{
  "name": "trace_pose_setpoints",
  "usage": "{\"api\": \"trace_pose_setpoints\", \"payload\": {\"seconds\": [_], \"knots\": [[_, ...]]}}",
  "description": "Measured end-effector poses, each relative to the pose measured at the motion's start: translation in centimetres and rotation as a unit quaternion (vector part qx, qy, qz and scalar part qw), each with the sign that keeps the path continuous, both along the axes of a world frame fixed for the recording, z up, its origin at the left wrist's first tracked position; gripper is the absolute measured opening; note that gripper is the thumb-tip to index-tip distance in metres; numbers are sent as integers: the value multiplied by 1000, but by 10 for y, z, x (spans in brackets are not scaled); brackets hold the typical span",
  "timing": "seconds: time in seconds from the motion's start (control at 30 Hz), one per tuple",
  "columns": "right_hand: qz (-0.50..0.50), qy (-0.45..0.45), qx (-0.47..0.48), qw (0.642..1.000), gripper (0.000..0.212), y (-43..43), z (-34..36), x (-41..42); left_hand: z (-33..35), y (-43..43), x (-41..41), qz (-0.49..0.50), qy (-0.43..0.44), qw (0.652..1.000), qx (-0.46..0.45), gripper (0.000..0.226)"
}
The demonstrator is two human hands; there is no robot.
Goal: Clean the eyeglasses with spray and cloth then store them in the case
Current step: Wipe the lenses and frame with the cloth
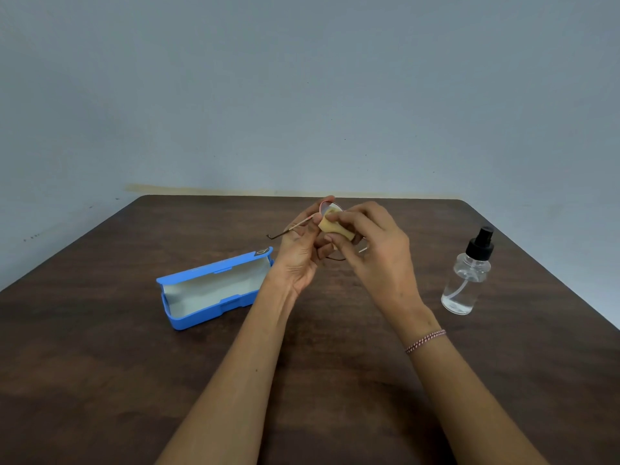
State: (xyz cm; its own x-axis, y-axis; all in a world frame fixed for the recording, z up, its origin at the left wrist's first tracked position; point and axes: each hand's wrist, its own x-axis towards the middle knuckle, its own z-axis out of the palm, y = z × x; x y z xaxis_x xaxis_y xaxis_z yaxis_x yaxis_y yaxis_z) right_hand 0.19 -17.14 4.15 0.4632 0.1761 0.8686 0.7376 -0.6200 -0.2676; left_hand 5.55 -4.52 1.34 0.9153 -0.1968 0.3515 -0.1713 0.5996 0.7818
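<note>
Left hand [298, 253]: raised above the dark brown wood-grain worktop [100, 364], palm turned toward the person; its fingers [329, 198] are curled round the frame of the thin dark wire-rimmed eyeglasses [292, 227] and pinch it beside one lens
Right hand [377, 251]: raised just beside the left hand, its back toward the camera; its fingers [350, 219] are bent and pinch the small pale yellow cloth [335, 227], pressing it against the lens
Eyeglasses: held in the air between both hands, over the far middle of the worktop and clear of it; one round lens shows just above the cloth; one temple arm sticks out to the left and ends in a dark hooked tip; the rest of the frame is mostly hidden behind the hands
Cloth: folded into a small wad, touching the lens and covering its lower part
Blue rectangular hard plastic case [208, 315]: lies open on the worktop, just left of the left forearm; lid tipped back on the far side; pale lining shows inside
Clear plastic spray bottle [464, 283] with black pump head: stands upright on the right side of the worktop, well apart from the hands; clear liquid sits low inside it
Red-and-white braided wristband [425, 340]: round the right wrist
Grey-blue wall [302, 78]: behind the far edge of the worktop
</note>
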Motion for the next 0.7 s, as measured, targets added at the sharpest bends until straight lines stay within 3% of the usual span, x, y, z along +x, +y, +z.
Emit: {"api": "trace_pose_setpoints", "payload": {"seconds": [0.23,0.5,0.7], "knots": [[-15,33,1,999,20,-13,4,4,2,1,-1,-3,-14,1000,0,66],[-3,33,15,999,20,-8,4,2,4,-4,-5,-2,-9,999,36,53],[-3,24,24,999,20,-18,5,7,4,0,-6,-50,-23,998,39,59]]}}
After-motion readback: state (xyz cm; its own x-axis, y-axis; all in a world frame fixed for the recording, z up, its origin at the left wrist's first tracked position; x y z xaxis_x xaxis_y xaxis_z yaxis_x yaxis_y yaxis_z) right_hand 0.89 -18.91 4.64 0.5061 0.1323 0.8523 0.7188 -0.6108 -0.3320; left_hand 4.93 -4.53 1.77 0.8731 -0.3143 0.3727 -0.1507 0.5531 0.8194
